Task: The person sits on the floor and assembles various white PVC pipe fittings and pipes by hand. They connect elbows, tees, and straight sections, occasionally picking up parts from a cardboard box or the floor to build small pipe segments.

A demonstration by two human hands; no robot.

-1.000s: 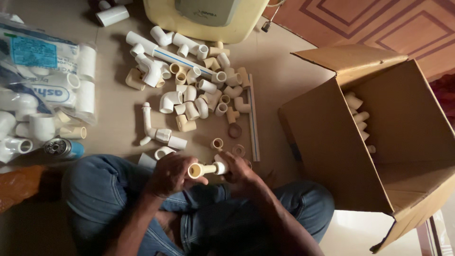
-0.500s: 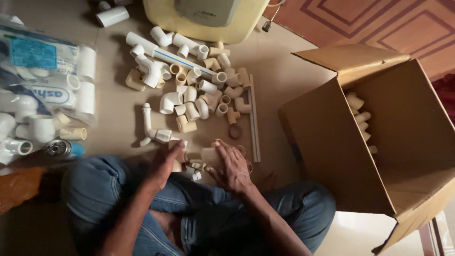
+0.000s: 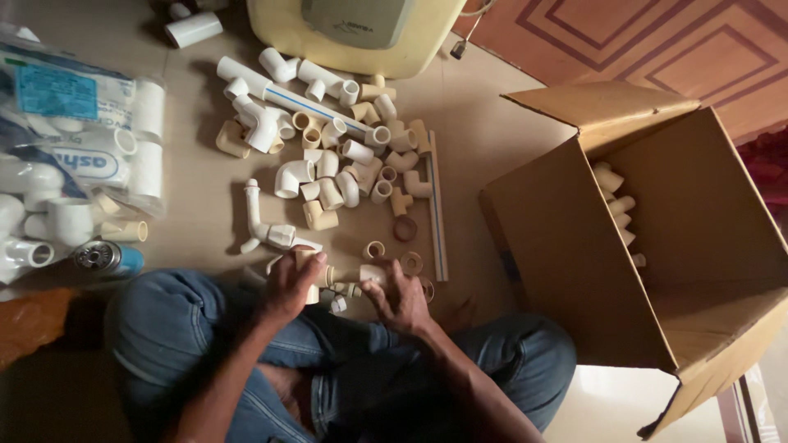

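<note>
I sit cross-legged in blue jeans on a beige floor. My left hand (image 3: 287,283) curls around a small cream pipe fitting (image 3: 307,261) just above my knee. My right hand (image 3: 402,299) rests with fingers spread on the floor, its fingertips touching a white fitting (image 3: 373,275). A few small fittings (image 3: 341,291) lie between the two hands. Beyond them spreads a pile of white and cream elbows, tees and couplers (image 3: 328,176).
An open cardboard box (image 3: 566,246) lies on its side at the right with several fittings (image 3: 616,205) inside. A thin pipe (image 3: 435,205) lies beside the pile. Plastic bags of fittings (image 3: 74,148) and a blue can (image 3: 107,258) sit at left, with a cream appliance (image 3: 353,33) at the top.
Both hands held one cream fitting up between them a second ago. They have since dropped to the floor and parted, each now on a different small fitting.
</note>
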